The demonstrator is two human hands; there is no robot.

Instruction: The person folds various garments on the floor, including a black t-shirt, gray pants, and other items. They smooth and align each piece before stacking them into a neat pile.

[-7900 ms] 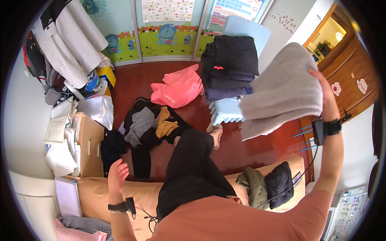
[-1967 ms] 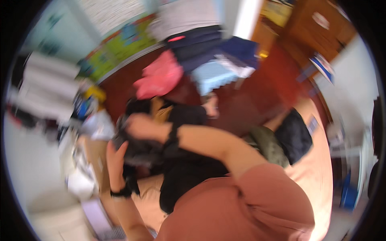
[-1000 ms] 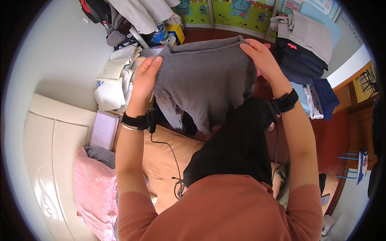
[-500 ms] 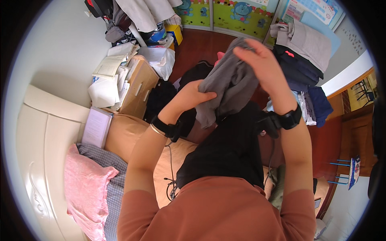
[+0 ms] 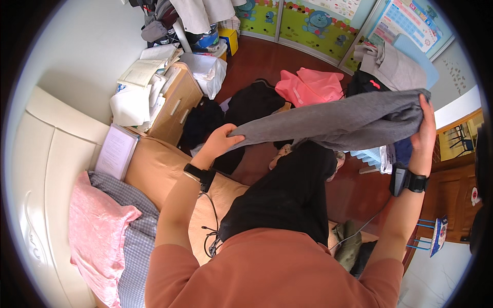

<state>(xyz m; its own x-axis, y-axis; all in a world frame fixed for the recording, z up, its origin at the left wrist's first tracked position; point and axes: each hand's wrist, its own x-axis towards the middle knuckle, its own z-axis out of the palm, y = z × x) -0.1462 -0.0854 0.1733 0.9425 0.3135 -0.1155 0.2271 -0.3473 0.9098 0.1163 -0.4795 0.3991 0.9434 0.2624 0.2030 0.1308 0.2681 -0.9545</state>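
A long, soft grey garment [image 5: 328, 120] is stretched sideways in the air in front of me, above my knees. Its exact kind cannot be made out. The narrow left end is pinched between the thumb and fingers of my left hand [image 5: 222, 140]. At the wider, bunched right end, my right hand [image 5: 424, 131] grips the cloth near its upper corner. Below the middle, the fabric hangs in loose folds. Both my wrists wear black bands with small devices and cables.
Dark clothes [image 5: 254, 105] and a pink garment [image 5: 310, 86] lie beyond the cloth. At the right, folded clothes are stacked near a grey cloth [image 5: 393, 66]. A wooden cabinet [image 5: 185, 95] bears papers. I sit on the bed [image 5: 154, 154], near a pink pillow [image 5: 100, 220].
The grey garment went from bunched up to drawn out lengthwise. My right hand moved far right and down and closed on the cloth; my left hand shifted slightly left and down.
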